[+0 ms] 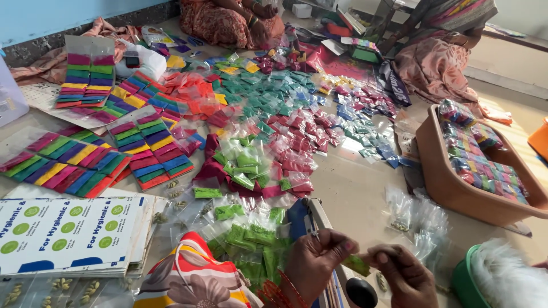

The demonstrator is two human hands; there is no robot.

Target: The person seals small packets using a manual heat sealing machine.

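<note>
1. The person's left hand [313, 258] and right hand [403, 275] meet low in the frame, both pinched shut on one small clear plastic packet of green powder [357, 264]. Thumb and fingertips of each hand grip an end of it, and it hangs between them just above the floor.

2. Right behind the hands sits a white-and-blue tabletop sealing tool [311, 219], with a loose heap of green powder packets [251, 239] just beside it on the left. Looks like green is the colour in hand right now.

3. Plenty seems done already: the floor [354, 188] is covered with sorted spreads of small packets, a dark green patch [268, 91], a red and maroon patch [299, 134], blue ones [365, 134] further right.

4. On the left lie finished-looking rainbow strips of colour packets in clear sleeves [63, 162], and a brown plastic tub [445, 177] on the right holds more of the same multicolour sets.

5. Still left, by the look of it: a pile of empty clear plastic pouches [414, 217] near the tub, and a stack of printed white cards with green circles [68, 234] on the left.

6. Two other people in patterned clothing sit at the far edge, well apart from these hands.
</note>
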